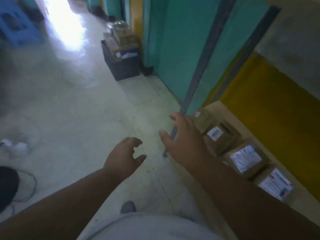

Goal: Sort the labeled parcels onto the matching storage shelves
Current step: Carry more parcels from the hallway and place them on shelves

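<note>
Motion blur is smearing the whole view, so the print on the white labels of the parcels (245, 158) along the right is not reading. The right hand (185, 144) is covering part of the far parcels and the grey shelf post (190, 94). The contents of the dark crate (123, 66) far ahead are blurring together. The left edge is cutting off a blue object (15, 26) and a dark shape (7, 186).

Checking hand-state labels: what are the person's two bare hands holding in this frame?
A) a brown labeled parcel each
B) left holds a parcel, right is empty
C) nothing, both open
C: the left hand and right hand hang open over the pale floor; the brown cardboard parcels with white labels lie untouched at the right.
</note>
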Demonstrator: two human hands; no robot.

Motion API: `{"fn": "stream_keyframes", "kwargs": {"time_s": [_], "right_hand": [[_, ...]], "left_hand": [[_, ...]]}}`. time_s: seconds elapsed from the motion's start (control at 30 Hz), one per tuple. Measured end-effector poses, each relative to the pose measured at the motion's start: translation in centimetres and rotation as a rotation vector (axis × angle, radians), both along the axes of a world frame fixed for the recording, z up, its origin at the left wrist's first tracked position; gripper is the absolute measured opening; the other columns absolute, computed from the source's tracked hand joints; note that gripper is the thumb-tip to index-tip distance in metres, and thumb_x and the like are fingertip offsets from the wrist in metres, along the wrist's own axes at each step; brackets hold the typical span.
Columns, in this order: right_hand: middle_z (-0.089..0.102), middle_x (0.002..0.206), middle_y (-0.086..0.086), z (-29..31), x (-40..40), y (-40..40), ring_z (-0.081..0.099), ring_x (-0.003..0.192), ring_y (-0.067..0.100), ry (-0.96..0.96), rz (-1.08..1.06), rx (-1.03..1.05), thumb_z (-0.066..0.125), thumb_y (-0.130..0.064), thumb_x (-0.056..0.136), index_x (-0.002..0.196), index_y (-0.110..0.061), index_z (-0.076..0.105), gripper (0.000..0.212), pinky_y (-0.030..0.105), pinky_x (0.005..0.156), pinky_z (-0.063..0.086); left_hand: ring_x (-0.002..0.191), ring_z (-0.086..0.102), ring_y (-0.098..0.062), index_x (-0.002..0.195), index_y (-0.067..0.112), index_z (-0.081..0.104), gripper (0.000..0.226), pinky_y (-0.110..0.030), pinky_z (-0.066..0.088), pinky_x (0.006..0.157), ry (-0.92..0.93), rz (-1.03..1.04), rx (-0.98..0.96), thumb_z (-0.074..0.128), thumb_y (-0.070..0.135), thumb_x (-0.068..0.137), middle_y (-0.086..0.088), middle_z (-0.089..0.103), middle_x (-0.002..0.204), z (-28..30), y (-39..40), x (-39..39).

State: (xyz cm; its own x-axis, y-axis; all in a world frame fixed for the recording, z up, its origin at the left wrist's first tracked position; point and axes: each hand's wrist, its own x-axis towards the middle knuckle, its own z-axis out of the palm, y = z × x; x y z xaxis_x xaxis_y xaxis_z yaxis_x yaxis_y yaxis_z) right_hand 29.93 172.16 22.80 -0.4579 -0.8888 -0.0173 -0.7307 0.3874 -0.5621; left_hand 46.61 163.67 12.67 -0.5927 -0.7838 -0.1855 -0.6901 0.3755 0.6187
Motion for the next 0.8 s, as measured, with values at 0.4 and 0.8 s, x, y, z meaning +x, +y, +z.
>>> {"fn": "stream_keyframes", "kwargs": {"time_s": [0.4, 0.8], "right_hand": [[0.05, 0.133, -0.004, 0.5, 6.4, -25.4, 0.053, 0.112, 0.01, 0.039, 0.32, -0.079, 0.063, -0.044, 0.091, 0.135, -0.025, 0.046, 0.051, 0.019, 0.081, 0.037], [0.049, 0.135, -0.004, 2.7, 4.1, -58.6, 0.051, 0.121, 0.014, 0.049, 0.52, -0.072, 0.064, -0.047, 0.091, 0.136, -0.027, 0.044, 0.053, 0.025, 0.091, 0.041]], "left_hand": [[0.094, 0.06, -0.008, 0.133, 0.029, 0.053, 0.059, -0.027, 0.053, 0.084, 0.024, 0.354, 0.0, 0.078, 0.045, 0.081, 0.009, 0.058, 0.121, -0.5, -21.0, 8.1], [0.116, 0.057, -0.015, 0.141, 0.031, 0.046, 0.069, -0.037, 0.052, 0.097, 0.009, 0.589, 0.048, 0.076, 0.048, 0.082, 0.005, 0.054, 0.135, 1.2, -47.3, 8.2]]}}
